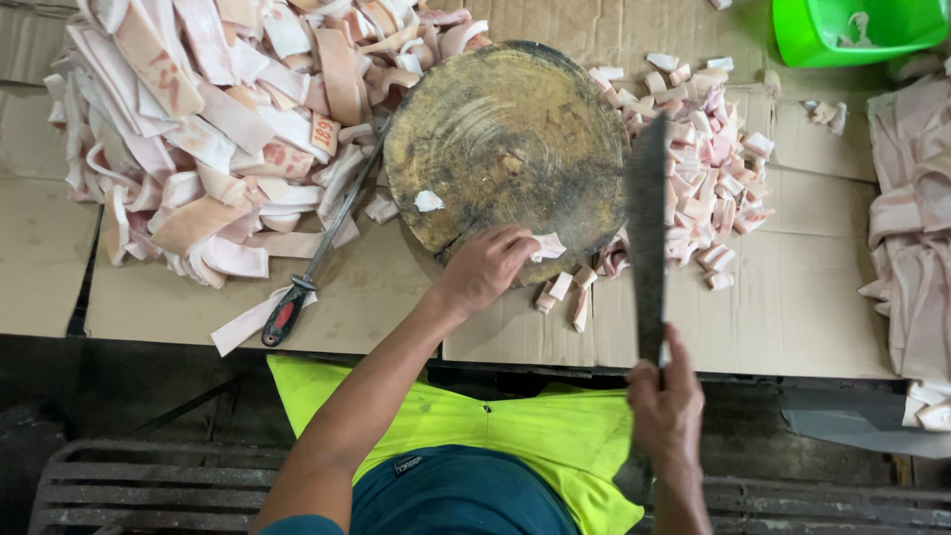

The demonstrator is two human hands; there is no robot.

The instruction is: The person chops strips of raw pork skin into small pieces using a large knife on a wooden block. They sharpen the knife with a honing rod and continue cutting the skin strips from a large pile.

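arms: bare, no sleeves | hands (pixel 485 269): no gloves | lap: neon-yellow apron (pixel 515 426) | under it: dark teal garment (pixel 456 495)

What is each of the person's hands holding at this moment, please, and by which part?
The right hand grips a long cleaver by its handle end. The left hand pinches a small cut piece by one end on the round chopping block.

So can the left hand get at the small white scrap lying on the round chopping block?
Probably yes. The left hand rests at the chopping block's near edge, holding a pale piece; the white scrap lies close by, with nothing between.
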